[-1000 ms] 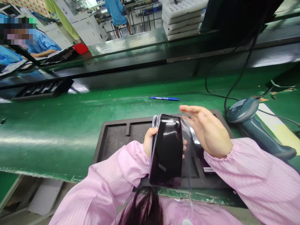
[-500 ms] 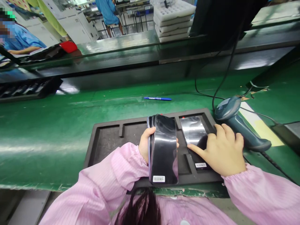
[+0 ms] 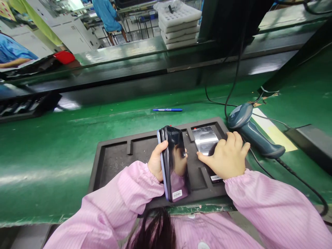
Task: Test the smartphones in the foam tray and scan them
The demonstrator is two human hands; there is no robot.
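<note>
A stack of several smartphones is tilted in my left hand, the thumb along its left edge and fingertips showing at its right side. The front phone has a dark glossy screen and a white barcode label at the bottom. My right hand spans another smartphone lying in the right compartment of a black tray. The thumb is at that phone's left edge, the other fingers are bent at its right side, and the palm hides part of it.
A blue pen lies behind the tray on the green bench. To the right are a barcode scanner with its cable, and a paper sheet. White foam trays are stacked at the back. People in blue sit beyond.
The stack in my left hand has turned and tilted further. My right hand's fingers have drawn in closer around the phone in the tray. The view has shifted a little.
</note>
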